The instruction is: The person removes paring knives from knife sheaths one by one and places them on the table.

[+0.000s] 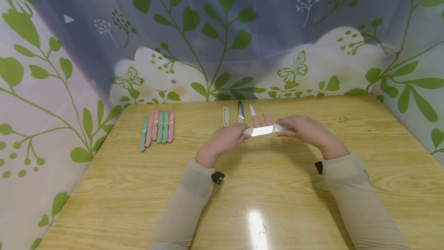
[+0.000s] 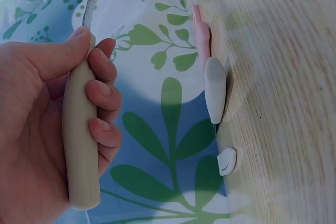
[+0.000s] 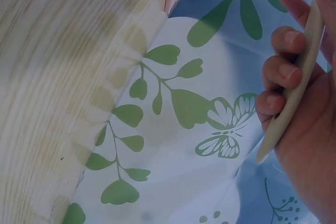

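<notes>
My left hand (image 1: 225,138) grips a knife by its cream handle (image 2: 81,135), thumb along the top and fingers curled round it. The bright blade (image 1: 262,130) spans the space between the hands, above the table. In my right hand (image 1: 305,128) is a cream blade sheath (image 3: 296,90), held between thumb and curled fingers. The sheath's mouth meets the blade's tip end; how far the tip sits inside is hidden. Just beyond the hands lie a second cream-handled knife (image 1: 241,112), a loose cream sheath (image 1: 226,115), a pink-handled knife (image 1: 254,119) and a pink sheath (image 1: 267,119).
On the left of the wooden table (image 1: 194,188), several green and pink knives (image 1: 160,126) lie side by side, seemingly sheathed. A patterned curtain (image 1: 222,41) hangs behind the table's back edge. Black wrist straps (image 1: 217,178) show at both sleeves.
</notes>
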{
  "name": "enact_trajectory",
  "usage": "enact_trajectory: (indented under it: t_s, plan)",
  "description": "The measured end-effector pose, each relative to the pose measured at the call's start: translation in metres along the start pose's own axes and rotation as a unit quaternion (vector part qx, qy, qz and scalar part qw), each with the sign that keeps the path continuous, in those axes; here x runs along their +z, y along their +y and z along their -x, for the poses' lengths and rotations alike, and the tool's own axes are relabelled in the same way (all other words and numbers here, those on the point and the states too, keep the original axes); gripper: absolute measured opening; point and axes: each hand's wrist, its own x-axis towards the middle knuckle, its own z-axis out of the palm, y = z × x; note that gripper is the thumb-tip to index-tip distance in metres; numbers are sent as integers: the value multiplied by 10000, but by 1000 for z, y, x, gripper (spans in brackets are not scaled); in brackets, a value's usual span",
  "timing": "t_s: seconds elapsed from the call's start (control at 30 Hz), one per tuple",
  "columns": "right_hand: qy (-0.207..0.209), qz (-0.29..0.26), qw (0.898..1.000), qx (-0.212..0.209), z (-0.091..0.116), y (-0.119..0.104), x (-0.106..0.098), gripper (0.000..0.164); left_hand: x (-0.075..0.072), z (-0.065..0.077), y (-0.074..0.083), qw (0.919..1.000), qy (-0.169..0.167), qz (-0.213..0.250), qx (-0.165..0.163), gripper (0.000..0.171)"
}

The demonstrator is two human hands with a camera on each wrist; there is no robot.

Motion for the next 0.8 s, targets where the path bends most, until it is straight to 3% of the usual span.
enact_trajectory:
  t_s: [0.8]
  plan:
    - [-156, -117, 9996, 195, 2, 6, -1, 33, -2, 1, 0, 9999, -133, -33, -60, 39]
